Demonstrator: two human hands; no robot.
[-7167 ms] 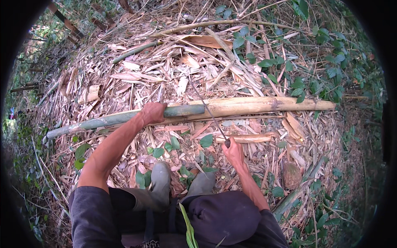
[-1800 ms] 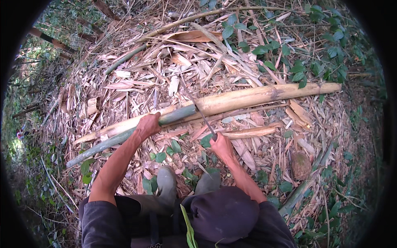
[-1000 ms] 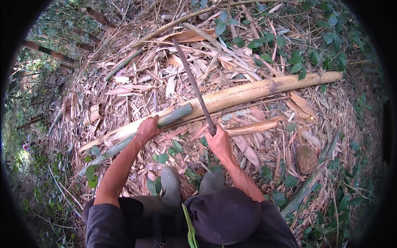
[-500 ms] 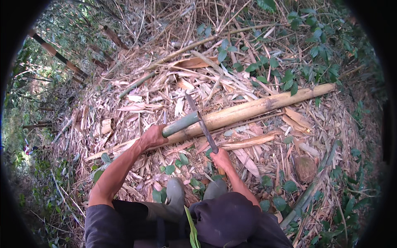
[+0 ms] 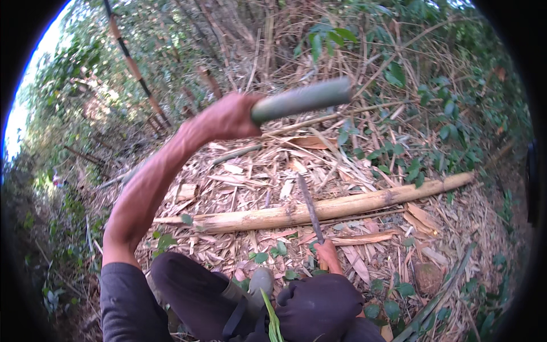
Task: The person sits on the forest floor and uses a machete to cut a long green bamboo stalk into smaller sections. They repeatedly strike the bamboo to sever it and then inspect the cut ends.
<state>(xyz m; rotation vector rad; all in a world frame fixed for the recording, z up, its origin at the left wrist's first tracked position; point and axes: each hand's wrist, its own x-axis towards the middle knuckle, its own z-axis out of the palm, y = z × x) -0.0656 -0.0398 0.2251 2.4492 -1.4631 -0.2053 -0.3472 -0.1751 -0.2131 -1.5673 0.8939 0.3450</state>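
Note:
My left hand (image 5: 231, 117) is closed around one end of a short green bamboo piece (image 5: 307, 101). It is raised well above the ground, and the piece points right, its far end smeared by motion. Low in front of my knees, my right hand (image 5: 329, 255) is wrapped round the handle of a machete (image 5: 309, 205). The long dark blade lies across a pale yellow bamboo pole (image 5: 256, 219) on the ground, its tip past the pole's far side. I cannot tell whether the edge has entered the pole.
Dry chips and husks (image 5: 245, 191) cover the ground around the pole. Split pieces (image 5: 364, 237) lie on its near side, and a thin green stem (image 5: 236, 154) on its far side. Leafy plants (image 5: 450, 137) and dry stalks stand behind. My boot (image 5: 261, 282) is close by.
My left hand has risen with the green bamboo piece, away from the machete blade it was against. My right hand keeps the machete across the pole. The view has tilted up.

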